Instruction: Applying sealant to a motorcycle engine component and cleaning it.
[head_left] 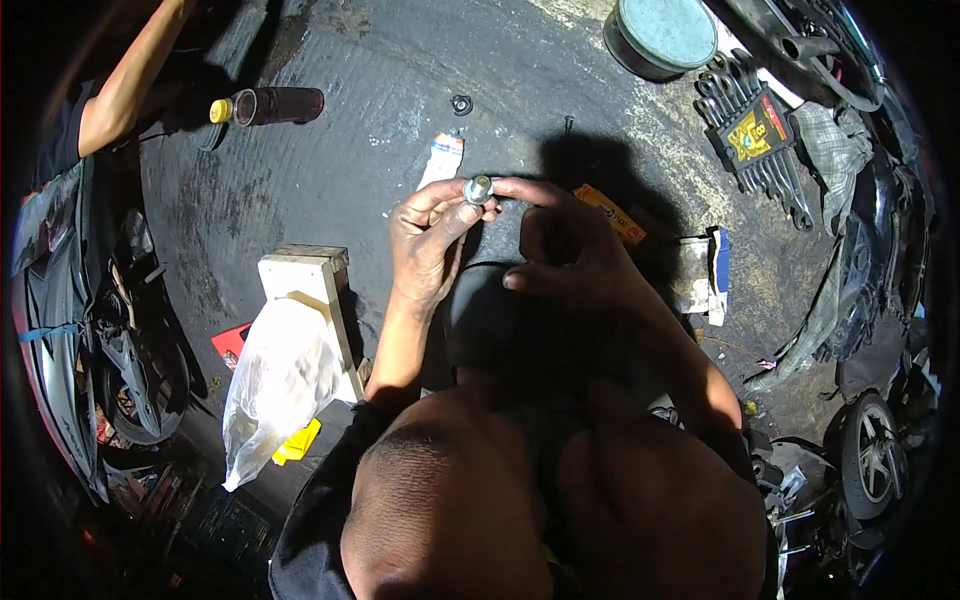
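Dark, stained concrete floor (400, 80) fills the view, lit hard from above. Person's bare knees low in frame, both forearms reaching up and forward over the floor. To the left, a small wooden stool (305, 280) with a clear plastic bag (275, 385) slumped against it; a yellow scrap shows under the bag's lower edge. At top right, a round tin with a pale green lid (662, 35), and just right of it a set of wrenches (752, 135) in a black holder, fanned on the floor. Top left, another person's arm (125, 85) reaches in, well apart from the work; near it a dark spray can (270, 105) lies on its side, yellow cap pointing left. A white tube (441, 160) lies on the floor just above the left hand. An orange packet (610, 213) sits just beside the right hand. A small black ring-shaped part (461, 104) lies alone on the floor higher up. Left hand (428, 240) is palm up, fingers curled narrow, thumb and forefinger pinched on a small metal part (478, 189). Right hand (565, 245), mostly in shadow, has its forefinger and thumb closed on the same part from the right side. The part is short, round, silver-grey and shiny, held between both hands' fingertips above the floor; finer detail too small to tell.
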